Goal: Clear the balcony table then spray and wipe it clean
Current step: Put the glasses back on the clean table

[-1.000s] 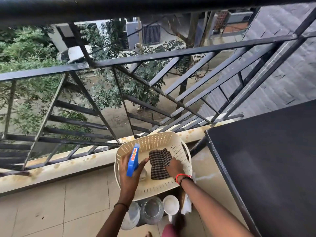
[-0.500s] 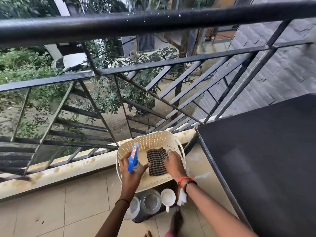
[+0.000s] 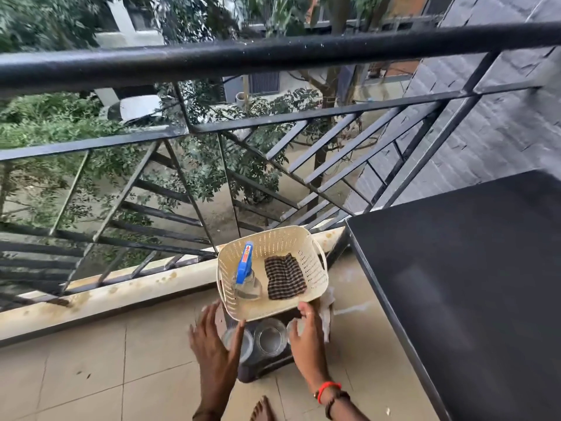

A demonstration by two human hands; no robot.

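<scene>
Head view: worktop point(image 3: 473, 268) bare and dark, so clearing appears done. Spray bottle point(image 3: 245, 278) and checked cloth point(image 3: 284, 277) lie in the cream basket point(image 3: 315, 262) on the floor. Left hand point(image 3: 214, 344) and right hand point(image 3: 306, 335) released, empty, beside the basket. Whether wiping is finished cannot be told.

Red and dark bands point(image 3: 329, 391), right wrist

Home balcony: black metal railing point(image 3: 273, 56), tiled floor point(image 3: 91, 375), trees below (upper storey).
</scene>
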